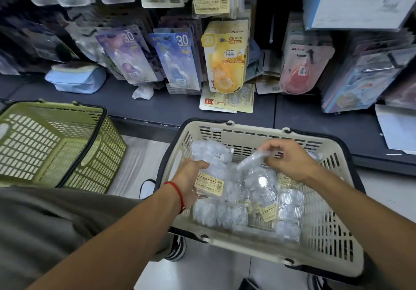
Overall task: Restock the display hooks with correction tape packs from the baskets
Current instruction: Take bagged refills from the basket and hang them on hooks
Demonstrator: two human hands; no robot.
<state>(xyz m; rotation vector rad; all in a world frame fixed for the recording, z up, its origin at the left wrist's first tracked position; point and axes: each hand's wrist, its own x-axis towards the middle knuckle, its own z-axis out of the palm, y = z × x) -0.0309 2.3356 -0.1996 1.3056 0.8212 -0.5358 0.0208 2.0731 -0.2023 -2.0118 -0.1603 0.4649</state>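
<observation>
Your left hand [191, 177] grips a clear pack [211, 161] over the cream basket [265, 242], your right hand [290, 161] pinches another pack [254, 161]; more packs fill it. Green basket [56, 145] sits empty beside.

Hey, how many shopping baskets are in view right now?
2. A green basket sits on the floor at the left, and a cream basket holding clear packs is in the middle, where both hands reach.
</observation>
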